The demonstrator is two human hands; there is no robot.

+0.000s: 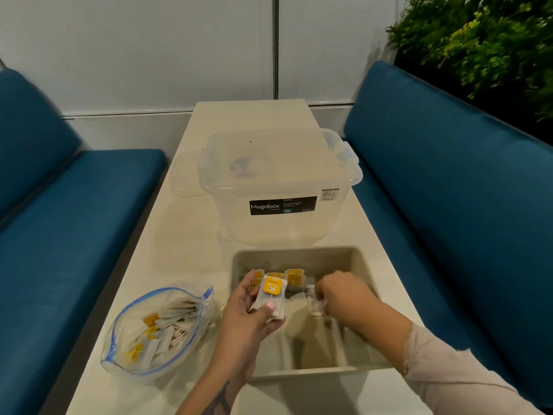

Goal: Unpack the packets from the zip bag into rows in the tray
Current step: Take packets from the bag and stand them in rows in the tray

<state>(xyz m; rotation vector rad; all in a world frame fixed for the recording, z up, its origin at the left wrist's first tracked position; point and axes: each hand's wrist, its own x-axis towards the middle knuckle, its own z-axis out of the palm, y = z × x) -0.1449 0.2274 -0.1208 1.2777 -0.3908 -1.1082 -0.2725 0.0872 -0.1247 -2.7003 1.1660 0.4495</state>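
- A small stack of packets [270, 298] is pinched by the fingers [270, 307] of the left hand [245, 313], thumb on the front, over the near-left part of the tray [371, 283].
- A single pale packet [314, 301], blurred, appears to be held in the curled fingers of the right hand [341, 295] and lowered inside the tray; the exact grip cannot be told.
- A few yellow-labelled packets [294, 278] are seen standing at the far wall of the tray, as the start of a row.
- Most of the tray floor is left unfilled.
- Many packets are still contained in the open zip bag [158, 330], which lies on the desk [185, 235] just left of the tray.
- The task is judged to be at an early stage, with most of the unpacking left.
- A clear storage box [281, 187] stands beyond the tray.
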